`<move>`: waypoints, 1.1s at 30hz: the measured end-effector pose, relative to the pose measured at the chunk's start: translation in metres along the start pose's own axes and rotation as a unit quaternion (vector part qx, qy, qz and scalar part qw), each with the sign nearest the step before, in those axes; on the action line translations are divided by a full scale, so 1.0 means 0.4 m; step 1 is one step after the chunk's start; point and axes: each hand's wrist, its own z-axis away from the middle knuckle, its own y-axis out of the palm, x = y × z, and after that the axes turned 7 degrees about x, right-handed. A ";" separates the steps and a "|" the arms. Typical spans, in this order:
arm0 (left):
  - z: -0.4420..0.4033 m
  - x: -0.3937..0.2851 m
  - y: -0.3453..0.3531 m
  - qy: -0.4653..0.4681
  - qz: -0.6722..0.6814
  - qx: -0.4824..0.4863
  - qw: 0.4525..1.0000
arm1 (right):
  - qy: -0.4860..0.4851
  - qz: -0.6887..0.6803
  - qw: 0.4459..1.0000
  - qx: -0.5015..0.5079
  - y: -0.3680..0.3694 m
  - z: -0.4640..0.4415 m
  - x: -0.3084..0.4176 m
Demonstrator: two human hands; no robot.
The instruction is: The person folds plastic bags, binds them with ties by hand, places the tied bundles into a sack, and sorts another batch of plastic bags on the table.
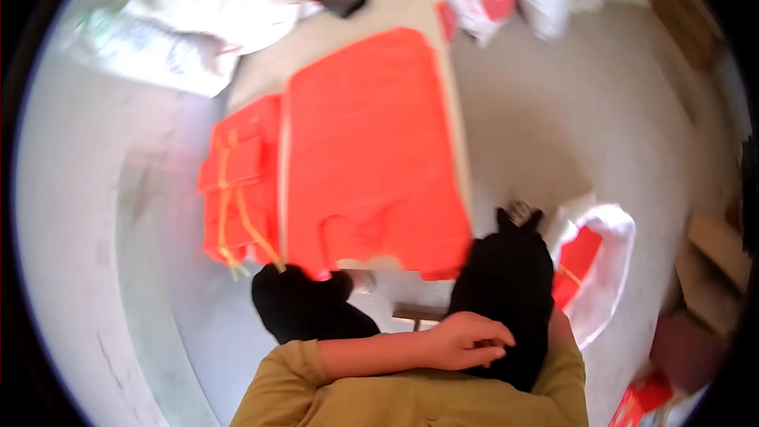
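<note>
My left forearm crosses my lap, and my left hand [470, 340] rests by my right thigh with its fingers loosely apart and nothing in them. Only a bit of my right forearm [561, 326] shows past that thigh; the hand itself is hidden. Flat before my knees lies a large red fabric piece [371, 150], notched along its near edge like a vest bag. To its left sits a red folded bundle [241, 162] tied with yellow string [251, 225]. Neither hand touches the red fabric.
A tan table [395, 4] bears the red fabric, with a small black object [344, 5] at its far end. White sacks [190, 24] lie far left. On my right stand a white bag [621, 245] holding a red bundle [577, 261] and cardboard boxes [715, 257].
</note>
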 end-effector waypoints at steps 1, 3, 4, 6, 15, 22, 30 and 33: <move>0.008 -0.007 -0.011 -0.014 0.043 0.003 0.999 | -0.003 -0.012 1.000 -0.023 -0.020 0.008 0.013; 0.036 -0.025 -0.038 -0.027 0.058 -0.002 0.998 | -0.008 -0.030 0.998 -0.058 -0.048 0.021 0.045; 0.056 -0.037 -0.065 -0.029 0.026 -0.020 0.999 | -0.013 -0.035 0.997 -0.070 -0.057 0.028 0.069; 0.099 -0.071 -0.143 -0.063 0.060 -0.116 0.989 | -0.024 -0.045 0.996 -0.077 -0.075 0.021 0.104; 0.594 0.040 -0.747 0.223 0.160 -0.737 0.617 | -0.063 -0.049 0.995 -0.063 -0.065 0.052 0.300; 0.772 0.127 -0.990 0.254 0.334 -0.714 0.560 | -0.053 -0.031 0.997 -0.036 -0.026 0.080 0.403; 0.766 0.123 -1.051 0.150 0.245 -0.804 0.520 | -0.024 -0.012 1.000 -0.014 -0.005 0.080 0.436; 0.733 0.079 -1.034 0.145 0.250 -0.810 0.510 | -0.014 -0.011 1.000 -0.008 -0.004 0.076 0.434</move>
